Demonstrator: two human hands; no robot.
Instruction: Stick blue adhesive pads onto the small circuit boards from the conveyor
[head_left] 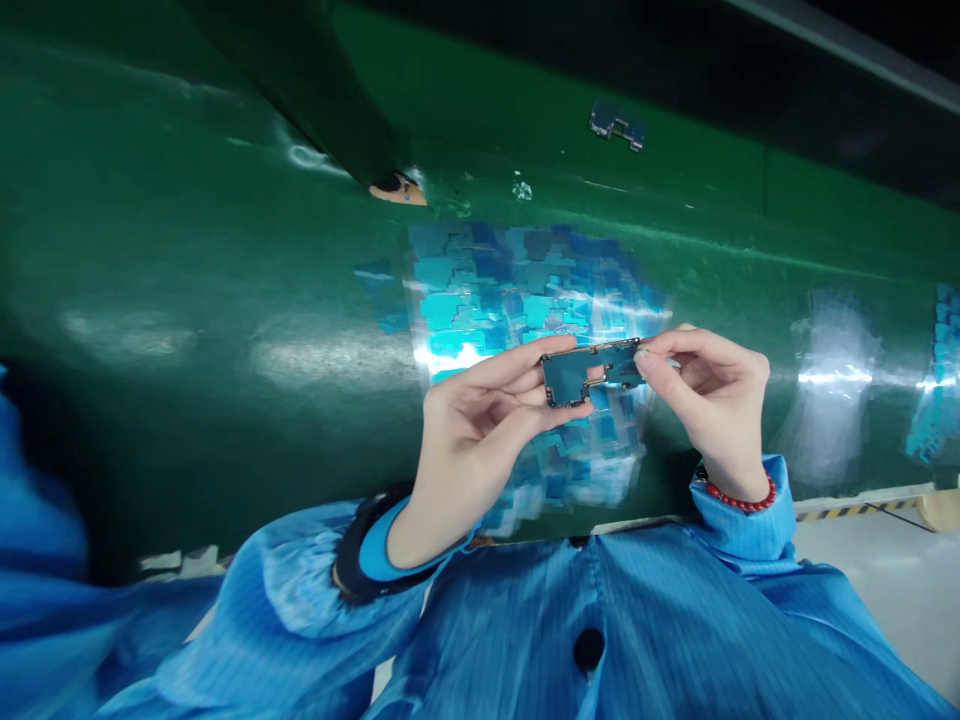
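A small dark circuit board (568, 377) with a notch in its lower edge is held up in front of my chest. My left hand (480, 410) grips its left end, fingers behind the top edge and thumb along the bottom. At the right end my right hand (705, 385) pinches the board's corner between thumb and forefinger. Beneath both hands lies a patch of overlapping blue and clear film pieces (525, 290) on the green work surface (187, 260).
Another circuit board (616, 127) lies toward the back of the surface. A dark post (330, 100) slants down at the back left, with a tan piece (399, 192) at its foot. Clear film (832, 370) and more blue film (937, 400) lie to the right. A blue sleeve (37, 500) shows at the far left.
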